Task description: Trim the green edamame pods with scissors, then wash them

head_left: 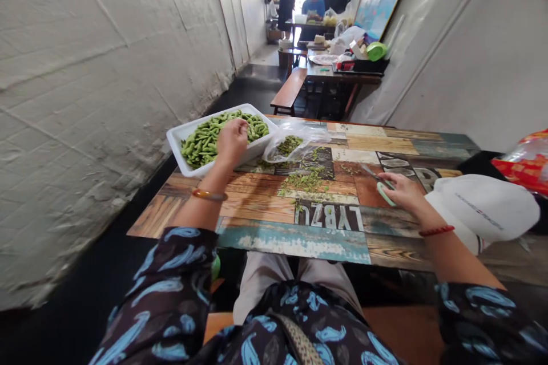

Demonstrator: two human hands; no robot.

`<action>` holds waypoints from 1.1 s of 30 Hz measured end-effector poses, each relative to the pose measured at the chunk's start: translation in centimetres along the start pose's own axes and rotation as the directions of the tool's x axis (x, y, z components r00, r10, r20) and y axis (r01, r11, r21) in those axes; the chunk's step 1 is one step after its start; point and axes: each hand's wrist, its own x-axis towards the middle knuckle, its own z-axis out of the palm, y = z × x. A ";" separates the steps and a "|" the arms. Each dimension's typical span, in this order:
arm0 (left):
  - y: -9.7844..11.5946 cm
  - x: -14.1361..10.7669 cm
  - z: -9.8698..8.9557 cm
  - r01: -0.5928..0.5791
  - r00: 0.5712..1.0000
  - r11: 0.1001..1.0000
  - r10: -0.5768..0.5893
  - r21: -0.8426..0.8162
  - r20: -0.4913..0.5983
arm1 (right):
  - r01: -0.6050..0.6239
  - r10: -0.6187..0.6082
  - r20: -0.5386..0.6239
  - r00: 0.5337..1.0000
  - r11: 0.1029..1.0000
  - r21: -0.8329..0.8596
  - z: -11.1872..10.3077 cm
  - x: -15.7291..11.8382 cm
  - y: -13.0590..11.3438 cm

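My left hand (233, 140) is over the right part of a white tray (175, 145) of green pods (203, 142), its fingers bent together at the pods; what they hold, if anything, is too small to tell. My right hand (402, 190) holds scissors with pale green handles (386, 194) above the tabletop, blades pointing left and away from me. A clear plastic bag (306, 132) with small green trimmings (290, 145) lies against the tray's right side. More loose trimmings (309, 179) are scattered on the table between my hands.
The patterned wooden table (257, 205) stands before me. A white cap (488, 208) lies at the right, near a red package (528, 162). Farther off are a bench (291, 88), a second table (321, 73) with bags and dishes, and two people. A wall runs along the left.
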 end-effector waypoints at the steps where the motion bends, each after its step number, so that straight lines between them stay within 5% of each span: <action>1: -1.0 0.9 -1.0 -0.014 1.000 0.993 0.013 0.119 0.011 | 0.003 -0.005 -0.038 0.999 0.999 -0.052 0.0 -0.2 0.3; 5: -4.1 2.5 -3.7 -0.042 0.990 0.914 -0.017 0.404 0.141 | 0.064 -0.084 -0.108 0.991 0.982 -0.180 0.3 -1.4 1.3; 8: -4.4 2.0 -3.9 -0.101 0.992 0.888 0.054 0.449 0.117 | 0.120 -0.152 -0.146 0.977 0.971 -0.207 0.5 -1.9 1.9; 11: -2.4 0.4 -2.1 -0.298 0.953 0.879 0.253 0.371 0.166 | 0.107 -0.146 -0.163 0.976 0.968 -0.226 0.3 -0.9 2.7; 17: 2.4 -3.8 4.0 -0.623 0.731 0.745 0.447 0.239 0.516 | -0.036 -0.033 -0.177 0.984 0.926 -0.375 -0.1 3.3 4.4; 21: 2.4 -5.0 5.9 -0.617 0.748 0.702 0.384 0.355 0.541 | -0.037 0.025 -0.032 0.999 0.866 -0.499 -0.9 3.3 4.3; 25: 1.3 -4.6 6.8 -0.588 0.777 0.700 0.350 0.405 0.523 | -0.037 0.104 0.085 0.991 0.818 -0.574 -2.8 2.6 2.7; 28: 1.1 -3.9 7.5 -0.547 0.795 0.783 0.373 0.298 0.478 | 0.086 -0.067 0.059 0.996 0.890 -0.447 -2.9 3.7 0.3; 33: 2.4 -4.9 7.1 -0.566 0.728 0.823 0.529 -0.054 0.436 | 0.211 -0.207 0.061 0.976 0.975 -0.068 1.7 9.8 -5.6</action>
